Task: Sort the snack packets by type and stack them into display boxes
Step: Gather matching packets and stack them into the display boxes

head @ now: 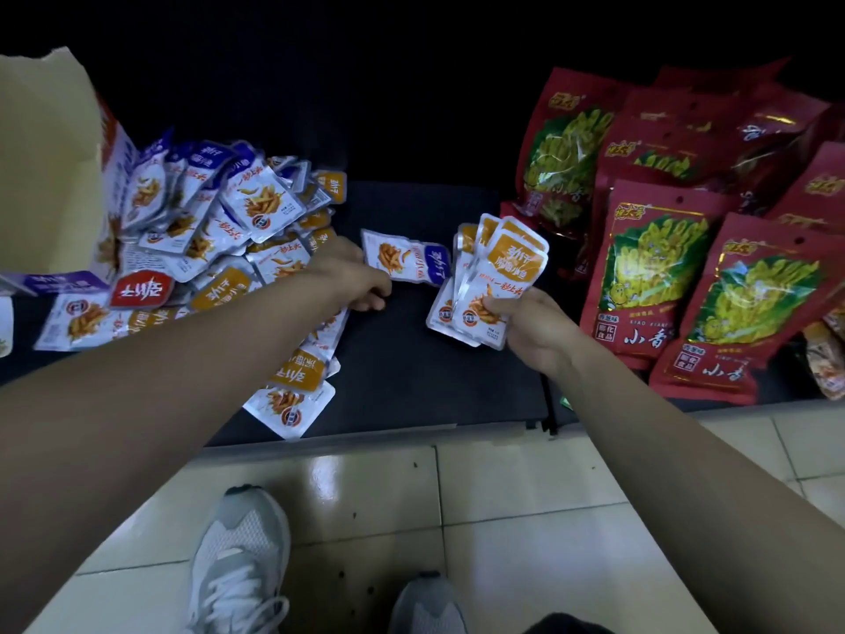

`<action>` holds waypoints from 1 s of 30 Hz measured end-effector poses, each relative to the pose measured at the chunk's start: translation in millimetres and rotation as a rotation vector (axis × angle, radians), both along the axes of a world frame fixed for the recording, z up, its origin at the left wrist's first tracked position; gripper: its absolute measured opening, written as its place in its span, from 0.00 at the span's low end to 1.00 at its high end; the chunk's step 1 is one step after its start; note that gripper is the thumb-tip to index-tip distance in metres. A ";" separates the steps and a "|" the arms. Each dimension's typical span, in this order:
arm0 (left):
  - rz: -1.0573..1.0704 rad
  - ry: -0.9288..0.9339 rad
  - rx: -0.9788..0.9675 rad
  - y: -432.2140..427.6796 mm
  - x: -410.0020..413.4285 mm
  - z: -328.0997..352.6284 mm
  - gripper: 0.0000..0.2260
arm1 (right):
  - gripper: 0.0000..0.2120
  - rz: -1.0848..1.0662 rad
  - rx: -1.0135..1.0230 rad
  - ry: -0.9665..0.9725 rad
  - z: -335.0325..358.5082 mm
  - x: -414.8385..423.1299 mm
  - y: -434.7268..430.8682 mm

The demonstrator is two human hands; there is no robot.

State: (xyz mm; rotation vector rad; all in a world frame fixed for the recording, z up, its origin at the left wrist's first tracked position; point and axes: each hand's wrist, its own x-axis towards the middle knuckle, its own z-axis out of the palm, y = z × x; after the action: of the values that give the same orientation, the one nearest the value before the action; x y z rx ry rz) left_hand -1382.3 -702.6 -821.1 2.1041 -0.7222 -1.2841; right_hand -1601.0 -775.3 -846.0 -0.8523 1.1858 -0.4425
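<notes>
Nearest, two grey-white shoes (240,560) stand on glossy cream floor tiles (526,519). Beyond them a dark table (411,372) carries everything. The right hand (535,331) pinches a fanned stack of orange-labelled packets (494,276), their long axes upright and tilted slightly right, print upside down. The left hand (352,276) lies fingers curled on the table, touching a single blue-ended packet (404,258) lying flat, its long axis running left to right. Left, a loose heap of small packets (205,231) spills from a tipped cardboard box (45,167). Right, big red bags (686,249) overlap, tops pointing away. The room behind is dark.
</notes>
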 end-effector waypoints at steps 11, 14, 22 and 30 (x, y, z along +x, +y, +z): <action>-0.051 0.181 -0.270 17.2 10.5 4.8 0.33 | 0.14 0.200 -0.094 -0.066 9.2 44.3 6.1; -0.074 0.193 -0.282 24.1 16.9 4.7 0.47 | 0.14 0.354 -0.108 -0.013 12.6 69.5 12.9; -0.449 -0.537 -0.311 26.5 32.8 2.7 0.16 | 0.08 0.091 -0.179 0.259 14.4 66.0 -32.6; -1.172 -0.793 -0.116 -4.7 -3.9 -16.2 0.26 | 0.05 0.063 -0.196 0.425 8.6 41.2 -65.7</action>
State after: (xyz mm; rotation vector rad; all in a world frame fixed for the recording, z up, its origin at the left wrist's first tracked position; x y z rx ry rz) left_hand -1386.2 -707.4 -837.4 2.0507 -2.5382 -0.7226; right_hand -1559.8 -841.0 -837.4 -1.1896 1.5158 -0.3374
